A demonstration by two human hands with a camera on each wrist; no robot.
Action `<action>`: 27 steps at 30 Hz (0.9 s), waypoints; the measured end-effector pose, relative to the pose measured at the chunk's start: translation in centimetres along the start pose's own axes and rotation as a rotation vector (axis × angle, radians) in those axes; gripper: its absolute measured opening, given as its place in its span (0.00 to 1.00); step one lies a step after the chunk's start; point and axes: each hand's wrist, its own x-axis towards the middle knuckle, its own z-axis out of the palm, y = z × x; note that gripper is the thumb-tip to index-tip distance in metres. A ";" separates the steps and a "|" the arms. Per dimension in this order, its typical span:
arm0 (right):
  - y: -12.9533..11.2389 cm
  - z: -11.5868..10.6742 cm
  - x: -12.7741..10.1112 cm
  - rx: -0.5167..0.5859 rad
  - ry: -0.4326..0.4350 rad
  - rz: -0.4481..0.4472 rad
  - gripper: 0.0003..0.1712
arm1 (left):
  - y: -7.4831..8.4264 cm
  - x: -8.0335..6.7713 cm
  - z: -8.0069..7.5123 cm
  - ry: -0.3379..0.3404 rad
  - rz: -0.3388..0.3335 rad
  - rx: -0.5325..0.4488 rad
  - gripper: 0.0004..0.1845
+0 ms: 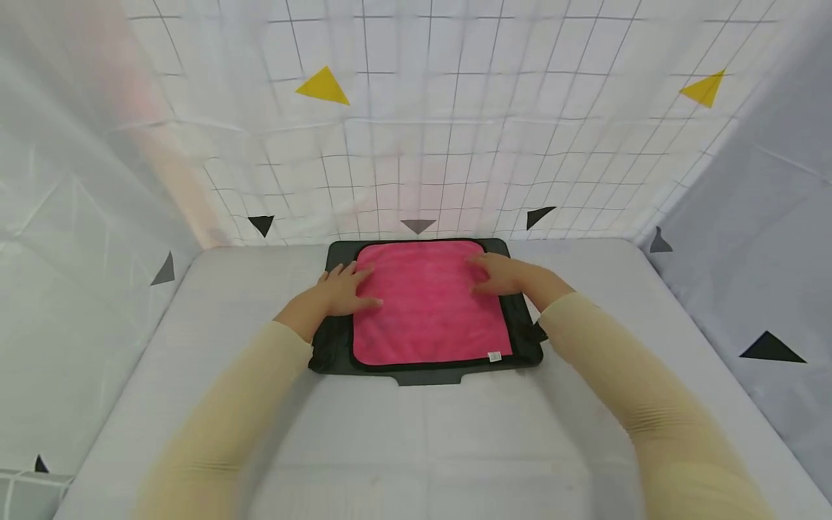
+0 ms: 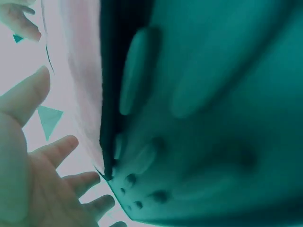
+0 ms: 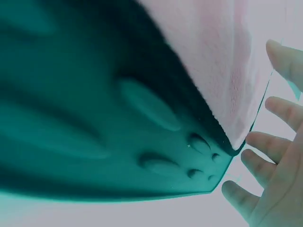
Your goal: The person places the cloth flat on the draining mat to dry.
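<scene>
Pink cloth [image 1: 429, 303] lies flat and spread out on a dark mat [image 1: 331, 347], its sides squared to the mat's sides; it is close to square, slightly longer from the near edge to the far edge, and a small white tag [image 1: 494, 356] sits at its near corner on the person's right. The mat shows as a dark border all around the cloth and has a short tab in the middle of its near edge. The mat rests on a pale grey counter [image 1: 416, 448], close to the far end, just before a white gridded backdrop [image 1: 455, 123] printed with yellow and dark triangles. Nothing stands between the hands and the cloth. The left hand [image 1: 341, 290] rests on the cloth's left edge with fingers straight and spread, partly over the mat's border. The right hand [image 1: 503, 274] rests palm down on the cloth's far right part, fingers straight and lightly spread. In both wrist views the fingers [image 2: 61, 149] appear open and apart beside the cloth's edge, gripping nothing.
</scene>
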 end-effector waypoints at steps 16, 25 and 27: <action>0.7 3.4 -4.9 -0.035 -0.065 -0.059 0.54 | -1.0 -4.0 2.7 -0.025 0.061 0.111 0.59; 1.5 3.9 -6.6 0.004 -0.073 -0.095 0.58 | -1.8 -4.3 3.0 -0.021 0.056 0.117 0.61; 1.5 4.0 -6.8 0.007 -0.069 -0.089 0.58 | -1.8 -4.4 3.0 -0.011 0.056 0.118 0.61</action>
